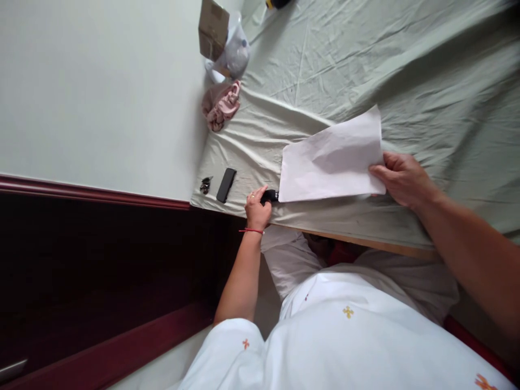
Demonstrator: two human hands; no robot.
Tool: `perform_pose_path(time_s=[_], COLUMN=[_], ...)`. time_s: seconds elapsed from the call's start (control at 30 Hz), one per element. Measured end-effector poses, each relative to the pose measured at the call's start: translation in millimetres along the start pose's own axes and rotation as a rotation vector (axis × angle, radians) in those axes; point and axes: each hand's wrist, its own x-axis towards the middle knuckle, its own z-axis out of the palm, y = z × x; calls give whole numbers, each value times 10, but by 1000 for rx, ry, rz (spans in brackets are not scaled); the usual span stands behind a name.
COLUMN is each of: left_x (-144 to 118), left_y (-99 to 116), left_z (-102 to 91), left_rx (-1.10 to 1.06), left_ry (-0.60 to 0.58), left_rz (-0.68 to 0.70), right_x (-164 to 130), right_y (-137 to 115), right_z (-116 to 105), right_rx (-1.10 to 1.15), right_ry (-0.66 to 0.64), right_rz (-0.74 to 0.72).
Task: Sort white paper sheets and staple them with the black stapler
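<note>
On the counter (296,114), left grip (257,207) holds a black object (273,195), right grip (404,176) pinches paper (329,162), which uneven pulling could crease.

I count two grips of mine, left grip (257,208) and right grip (400,176); one paper (331,160), its sheets beyond my telling; one black tool (271,196), one phone (226,185), one pink cloth (221,105), one box (213,30), one bag (238,55), one yellow-and-black thing (278,2); one dark clump (206,185), its pieces too small to number; one ring (252,196), one red band (251,231), one bench (390,247), one cover (333,65).
</note>
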Motion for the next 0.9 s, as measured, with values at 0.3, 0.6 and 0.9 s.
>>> perform_pose_path(time_s=[0.3, 0.6, 0.9], left_x=[-56, -61, -127], left_y=[28, -34, -105], left_z=[10, 63, 57], left_rx=[142, 149, 112], left_ry=[-34, -1, -44], left_rz=[22, 88, 113], right_x=[-122, -138, -121], right_y=[-193, -338, -260], right_z=[124, 220, 174], right_rx=[-27, -23, -49], right_ry=[-30, 62, 37], right_rz=[82, 175, 152])
